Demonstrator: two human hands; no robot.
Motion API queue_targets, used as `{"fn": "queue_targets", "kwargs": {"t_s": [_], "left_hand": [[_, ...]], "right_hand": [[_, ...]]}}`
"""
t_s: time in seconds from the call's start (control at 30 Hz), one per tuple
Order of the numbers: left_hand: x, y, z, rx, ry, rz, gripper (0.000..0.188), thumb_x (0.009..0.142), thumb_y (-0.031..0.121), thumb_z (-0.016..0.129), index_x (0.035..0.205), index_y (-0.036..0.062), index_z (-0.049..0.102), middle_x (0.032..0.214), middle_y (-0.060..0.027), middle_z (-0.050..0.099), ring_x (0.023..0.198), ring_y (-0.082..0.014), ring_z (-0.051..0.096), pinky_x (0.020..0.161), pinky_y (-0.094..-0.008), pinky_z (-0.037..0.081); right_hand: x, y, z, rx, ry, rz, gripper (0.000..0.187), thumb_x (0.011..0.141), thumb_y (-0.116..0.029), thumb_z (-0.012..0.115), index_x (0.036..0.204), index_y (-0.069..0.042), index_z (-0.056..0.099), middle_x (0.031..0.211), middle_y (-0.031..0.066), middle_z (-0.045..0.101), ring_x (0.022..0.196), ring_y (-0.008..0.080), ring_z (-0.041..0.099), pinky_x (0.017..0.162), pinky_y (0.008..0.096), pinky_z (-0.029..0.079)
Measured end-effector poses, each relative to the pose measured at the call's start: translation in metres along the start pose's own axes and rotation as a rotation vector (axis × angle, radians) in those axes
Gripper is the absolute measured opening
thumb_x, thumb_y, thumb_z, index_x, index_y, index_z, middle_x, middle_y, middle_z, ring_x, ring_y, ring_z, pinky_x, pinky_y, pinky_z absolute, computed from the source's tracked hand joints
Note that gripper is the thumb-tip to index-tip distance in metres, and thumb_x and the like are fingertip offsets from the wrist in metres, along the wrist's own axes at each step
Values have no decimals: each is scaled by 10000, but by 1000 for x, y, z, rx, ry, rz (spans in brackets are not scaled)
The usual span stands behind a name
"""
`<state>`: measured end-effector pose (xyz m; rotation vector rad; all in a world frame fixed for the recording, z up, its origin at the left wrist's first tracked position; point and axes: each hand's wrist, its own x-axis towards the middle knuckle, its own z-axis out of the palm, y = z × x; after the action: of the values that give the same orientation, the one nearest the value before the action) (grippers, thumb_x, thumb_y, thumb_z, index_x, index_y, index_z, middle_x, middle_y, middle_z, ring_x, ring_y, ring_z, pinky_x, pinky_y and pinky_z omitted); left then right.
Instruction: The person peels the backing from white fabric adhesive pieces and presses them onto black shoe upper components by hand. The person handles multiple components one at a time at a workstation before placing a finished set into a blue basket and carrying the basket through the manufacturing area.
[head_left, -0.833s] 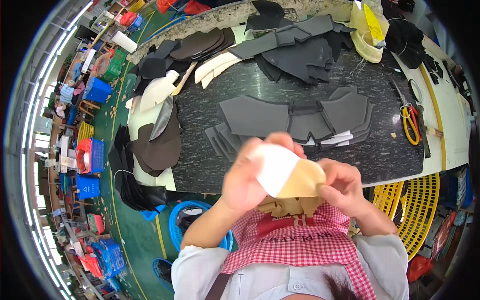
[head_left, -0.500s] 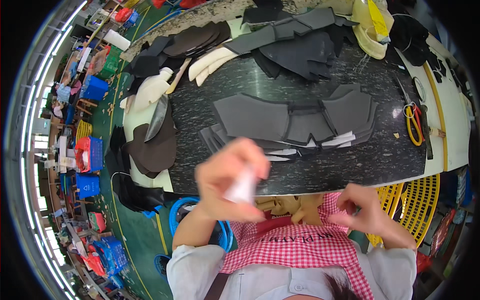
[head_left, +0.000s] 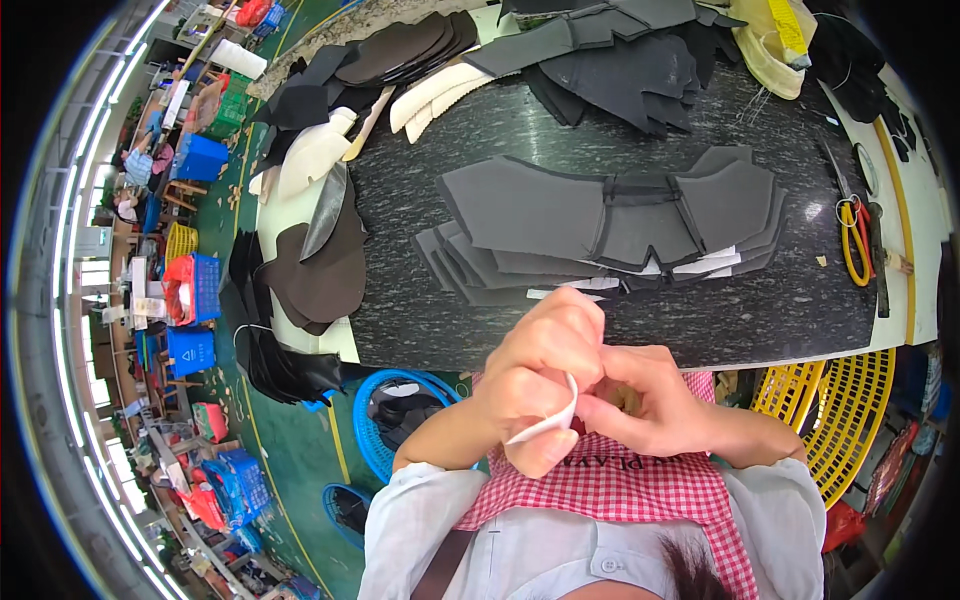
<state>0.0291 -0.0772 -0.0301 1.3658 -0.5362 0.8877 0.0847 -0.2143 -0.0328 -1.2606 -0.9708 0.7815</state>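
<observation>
Just in front of the table's near edge, my left hand (head_left: pixel 540 365) is closed around a thin, curved white strip (head_left: pixel 553 424), which looks like paper or tape. My right hand (head_left: pixel 648 402) meets it from the right, thumb and fingers pinched together against the left fingers. What the right fingertips hold is hidden. Beyond both hands lies a fanned stack of dark grey cut pieces (head_left: pixel 530 215), joined by seams, with white edges showing between the layers.
Scissors with orange-yellow handles (head_left: pixel 856 240) lie at the table's right. Dark brown cut pieces (head_left: pixel 318 270) and cream pieces (head_left: pixel 310 158) are on the left, more grey pieces (head_left: pixel 620 80) at the back. Yellow baskets (head_left: pixel 845 420) and a blue basket (head_left: pixel 365 425) stand below the near edge.
My hands were apart and have come together in front of me. The right hand moved left, the left hand moved right with the white strip. The whole view has shifted slightly.
</observation>
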Motion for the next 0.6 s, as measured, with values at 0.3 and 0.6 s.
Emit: {"fn": "queue_targets", "kwargs": {"t_s": [0.3, 0.6], "left_hand": [[8, 16, 0, -344, 496, -198, 205, 815, 258, 535, 729, 111, 420, 698, -36, 447, 547, -171, 387, 554, -336, 340], [24, 25, -56, -305, 120, -174, 893, 508, 782, 688, 937, 32, 461, 823, -42, 428, 644, -145, 427, 554, -304, 392]], "right_hand": [[-6, 15, 13, 279, 38, 212, 53, 781, -16, 609, 759, 17, 575, 675, 44, 590, 571, 69, 558, 514, 209, 440], [-49, 2, -21, -889, -316, -15, 171, 748, -183, 688, 703, -50, 591, 685, 70, 598, 555, 144, 566, 494, 305, 446]]}}
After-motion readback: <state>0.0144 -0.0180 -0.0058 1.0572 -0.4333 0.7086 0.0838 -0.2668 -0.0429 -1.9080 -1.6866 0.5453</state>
